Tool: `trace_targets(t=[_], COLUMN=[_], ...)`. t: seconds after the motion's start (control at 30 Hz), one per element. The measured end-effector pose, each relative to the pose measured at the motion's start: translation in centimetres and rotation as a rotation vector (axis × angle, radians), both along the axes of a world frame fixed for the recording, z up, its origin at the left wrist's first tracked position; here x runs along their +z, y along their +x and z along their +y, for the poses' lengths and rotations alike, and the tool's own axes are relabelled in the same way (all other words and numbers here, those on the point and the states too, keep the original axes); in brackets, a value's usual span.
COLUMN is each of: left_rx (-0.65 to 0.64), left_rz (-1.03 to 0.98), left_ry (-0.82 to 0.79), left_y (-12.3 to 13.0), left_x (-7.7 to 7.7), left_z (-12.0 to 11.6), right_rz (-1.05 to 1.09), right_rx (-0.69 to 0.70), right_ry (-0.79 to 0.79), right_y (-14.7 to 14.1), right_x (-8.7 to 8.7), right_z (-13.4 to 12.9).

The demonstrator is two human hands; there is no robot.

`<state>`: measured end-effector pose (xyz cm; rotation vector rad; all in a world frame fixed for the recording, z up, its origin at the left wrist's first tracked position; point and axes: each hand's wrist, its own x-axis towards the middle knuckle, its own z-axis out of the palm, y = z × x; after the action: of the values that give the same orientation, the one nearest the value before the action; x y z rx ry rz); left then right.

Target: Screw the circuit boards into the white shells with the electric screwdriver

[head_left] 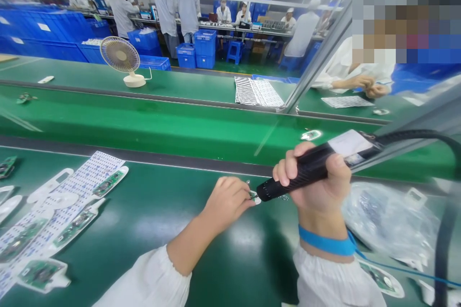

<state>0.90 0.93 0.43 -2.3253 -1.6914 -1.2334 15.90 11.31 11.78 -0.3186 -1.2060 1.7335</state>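
My right hand (319, 189) is closed round a black electric screwdriver (306, 170), which tilts down to the left. Its cable runs off to the right. A blue strap (326, 242) circles my right wrist. With its fingers pinched, my left hand (228, 201) holds a small white part (257, 197) just at the screwdriver's tip. Most of that part is hidden by my fingers and the tool, so its kind is unclear. Some small metal screws (284, 197) show on the green mat behind the tool.
At left, white casings with circuit boards (77, 224) lie on a printed label sheet (99, 168). A clear plastic bag (392, 220) and another casing (383, 278) are at right. Beyond runs a green conveyor belt (162, 127), with a fan (120, 55) and a co-worker's hands (370, 87) across it.
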Motion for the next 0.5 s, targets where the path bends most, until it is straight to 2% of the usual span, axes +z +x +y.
trace_targets(t=[0.13,0.37,0.5], left_rx=[-0.019,0.047,0.046], left_rz=[0.02,-0.013,-0.02], left_ry=[-0.031,-0.379,-0.453], left_y=[-0.1,-1.2,-1.2], left_x=[0.1,0.6,0.8], left_z=[-0.1,-0.1,0.0], right_rz=[-0.016,-0.099,-0.137], right_rx=[0.009,-0.065,-0.053], right_ry=[0.024,0.095,0.123], right_y=[-0.2,-1.1,-1.2], right_x=[0.0,-0.7,-1.2], right_z=[-0.2,-0.5,-0.5])
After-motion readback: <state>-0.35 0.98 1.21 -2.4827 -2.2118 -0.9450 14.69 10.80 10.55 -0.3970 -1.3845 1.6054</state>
